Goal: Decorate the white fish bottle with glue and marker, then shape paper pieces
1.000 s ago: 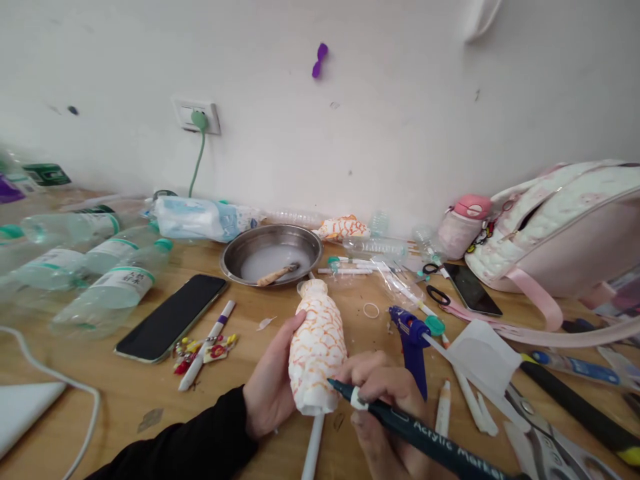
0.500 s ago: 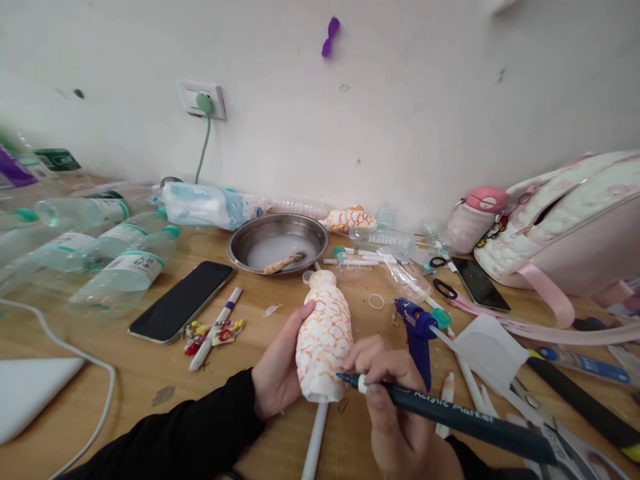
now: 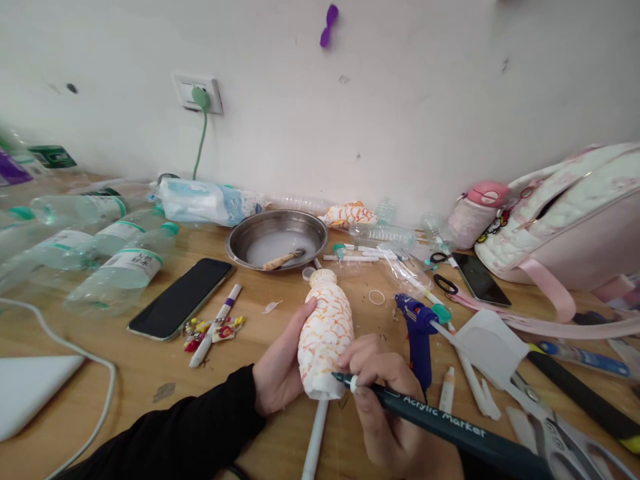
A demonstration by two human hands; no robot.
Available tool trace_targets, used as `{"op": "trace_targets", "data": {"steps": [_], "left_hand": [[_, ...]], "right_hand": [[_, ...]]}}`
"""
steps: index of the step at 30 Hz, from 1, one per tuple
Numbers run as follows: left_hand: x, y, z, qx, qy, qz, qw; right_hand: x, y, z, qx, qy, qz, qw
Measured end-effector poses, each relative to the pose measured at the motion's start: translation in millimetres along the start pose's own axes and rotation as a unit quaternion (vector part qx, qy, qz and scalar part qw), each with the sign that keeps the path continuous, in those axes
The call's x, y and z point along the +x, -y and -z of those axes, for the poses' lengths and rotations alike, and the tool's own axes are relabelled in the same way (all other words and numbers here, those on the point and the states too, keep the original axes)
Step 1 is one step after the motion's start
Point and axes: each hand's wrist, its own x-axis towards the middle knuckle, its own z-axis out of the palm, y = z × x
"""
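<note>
A white bottle-shaped craft piece (image 3: 327,327), covered in orange scale-like lines, tilts over the table in front of me. My left hand (image 3: 285,367) grips it from the left side, thumb along its surface. From its lower end a white stick (image 3: 316,437) runs toward me. Between the fingers of my right hand (image 3: 383,393) is a dark acrylic marker (image 3: 435,420), its uncapped tip at the lower right of the piece. Whether the tip touches the surface I cannot tell. The fingers of that hand rest close against the piece.
A metal bowl (image 3: 277,240) with cloudy liquid and a brush stands behind. Plastic bottles (image 3: 127,270) and a phone (image 3: 181,299) lie left. On the right are a blue glue gun (image 3: 419,333), scissors (image 3: 550,427), a pink bottle (image 3: 475,213) and a backpack (image 3: 575,227).
The marker tip has shifted slightly left along the lower end of the craft piece, and my right hand moved with it. My left hand keeps its hold. The camera view has shifted slightly.
</note>
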Motion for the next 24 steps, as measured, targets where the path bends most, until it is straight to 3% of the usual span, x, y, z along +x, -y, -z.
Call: {"op": "trace_targets", "data": {"steps": [10,16,24], "left_hand": [[-1.0,0.5,1.8,-0.011,-0.006,-0.001,1.0],[-1.7,0.1,2.1,0.008,0.01,-0.022,1.0],[-3.3,0.1,-2.7,0.03,-0.012,0.006,0.999]], "right_hand": [[-1.7,1.0,-1.2,0.028,-0.008,-0.02,0.999],[1.6,3.0,-3.5,0.081,-0.062,-0.038,0.994],[-1.8,3.0,-2.0,0.025,-0.019,-0.016,0.999]]}}
